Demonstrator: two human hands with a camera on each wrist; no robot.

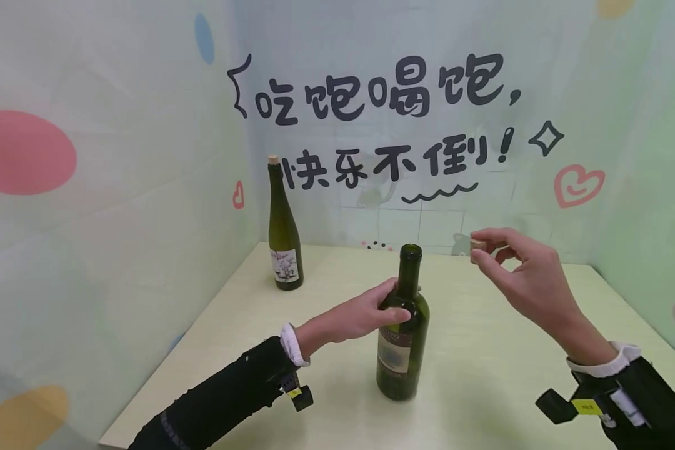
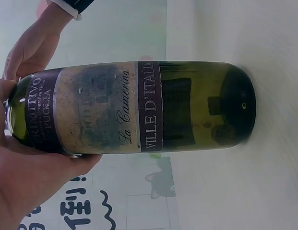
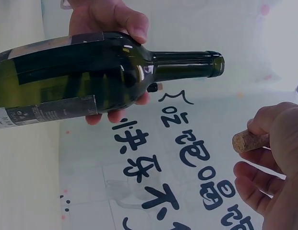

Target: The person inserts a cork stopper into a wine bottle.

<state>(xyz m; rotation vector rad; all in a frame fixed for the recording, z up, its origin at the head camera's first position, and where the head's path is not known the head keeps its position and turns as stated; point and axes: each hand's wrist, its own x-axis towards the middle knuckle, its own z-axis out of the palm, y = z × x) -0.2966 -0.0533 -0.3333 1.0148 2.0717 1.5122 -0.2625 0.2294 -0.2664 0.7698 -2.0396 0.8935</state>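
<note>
A green wine bottle (image 1: 403,350) stands upright on the table, its mouth uncovered. My left hand (image 1: 374,309) grips it round the shoulder, just under the neck. In the left wrist view the label (image 2: 98,108) is worn, and the thumb and fingers wrap the bottle's upper end. Up and to the right of the bottle, my right hand (image 1: 525,275) pinches a cork (image 1: 477,249) between thumb and fingertips. From the right wrist, the cork (image 3: 249,141) shows one round end, held apart from the open bottle mouth (image 3: 217,64).
Toward the back left of the pale table (image 1: 326,375) stands a second, slimmer green bottle (image 1: 284,231) with a cork in its top. Walls with printed sheeting (image 1: 146,187) close in the table at the left, back and right.
</note>
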